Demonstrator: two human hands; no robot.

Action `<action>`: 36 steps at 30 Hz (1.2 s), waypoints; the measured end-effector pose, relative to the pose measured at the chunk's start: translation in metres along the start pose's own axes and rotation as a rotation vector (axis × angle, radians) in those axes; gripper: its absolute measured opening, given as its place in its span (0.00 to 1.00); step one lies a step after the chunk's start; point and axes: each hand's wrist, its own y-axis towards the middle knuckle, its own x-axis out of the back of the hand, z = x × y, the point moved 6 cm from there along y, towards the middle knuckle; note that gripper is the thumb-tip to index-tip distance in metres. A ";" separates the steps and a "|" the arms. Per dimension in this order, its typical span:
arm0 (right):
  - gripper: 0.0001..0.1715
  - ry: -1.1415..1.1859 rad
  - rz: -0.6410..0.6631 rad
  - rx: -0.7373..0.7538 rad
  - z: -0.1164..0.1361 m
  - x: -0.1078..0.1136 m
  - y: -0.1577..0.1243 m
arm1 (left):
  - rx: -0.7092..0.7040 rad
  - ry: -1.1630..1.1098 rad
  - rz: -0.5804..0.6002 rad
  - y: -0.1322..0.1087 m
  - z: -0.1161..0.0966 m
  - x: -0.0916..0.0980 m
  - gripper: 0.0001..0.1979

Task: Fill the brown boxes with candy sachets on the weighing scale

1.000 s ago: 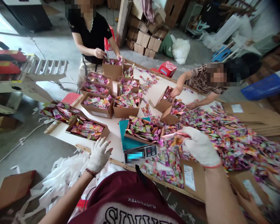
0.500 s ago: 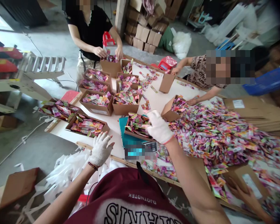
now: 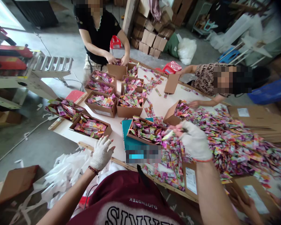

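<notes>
My right hand (image 3: 196, 142), in a white glove with bare fingertips, is over the edge of the heap, right of the box on the scale. Its fingers, a little blurred, are closed on small snack packets (image 3: 170, 135); how many I cannot tell. A cardboard box (image 3: 140, 137) full of the same colourful packets sits tilted on a teal scale (image 3: 128, 142) with a lit display. My left hand (image 3: 101, 153), gloved too, hovers at the table's near edge with fingers spread and holds nothing. Just beyond it stands another filled box (image 3: 90, 126).
A large heap of loose packets (image 3: 234, 140) covers the table's right side. Several filled boxes (image 3: 130, 106) stand at the left and back. Co-workers handle boxes at the far side and right; another person's hand (image 3: 245, 204) holds a carton at lower right. A roller conveyor (image 3: 52, 67) is at left.
My right hand has moved from above the box on the scale to the right and nearer, over the heap, and now grips packets. My left hand stays open in nearly the same place.
</notes>
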 end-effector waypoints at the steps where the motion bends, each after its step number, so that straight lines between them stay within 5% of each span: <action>1: 0.10 -0.030 -0.021 -0.031 -0.005 0.019 -0.008 | -0.004 0.000 0.003 0.002 -0.002 -0.001 0.13; 5: 0.10 -0.412 0.090 -0.127 -0.024 0.067 -0.036 | -0.019 0.031 0.021 0.011 -0.013 -0.003 0.13; 8: 0.16 -0.540 0.153 -0.067 -0.024 0.064 -0.044 | -0.045 0.055 0.028 0.018 -0.020 -0.004 0.13; 11: 0.15 -0.499 0.171 0.051 -0.012 0.029 -0.036 | -0.071 0.075 0.022 0.023 -0.026 -0.003 0.13; 15: 0.12 -0.364 0.250 0.227 0.005 -0.045 -0.007 | -0.095 0.086 0.009 0.028 -0.030 0.001 0.13; 19: 0.15 -0.423 0.422 0.234 0.000 -0.113 0.018 | -0.093 0.081 0.027 0.025 -0.030 0.002 0.13; 24: 0.13 -0.593 0.546 0.173 -0.005 -0.149 0.021 | -0.033 0.026 0.032 0.017 -0.021 0.002 0.13; 28: 0.12 -0.523 0.509 0.164 0.005 -0.126 0.010 | 0.037 -0.021 -0.053 0.013 -0.007 0.015 0.17; 32: 0.13 -0.340 0.311 0.078 0.000 -0.051 -0.010 | 0.234 -0.059 -0.275 0.010 0.028 0.044 0.32; 36: 0.15 -0.528 0.178 -0.054 -0.038 0.024 -0.041 | 0.504 -0.153 -0.326 0.003 0.077 0.056 0.40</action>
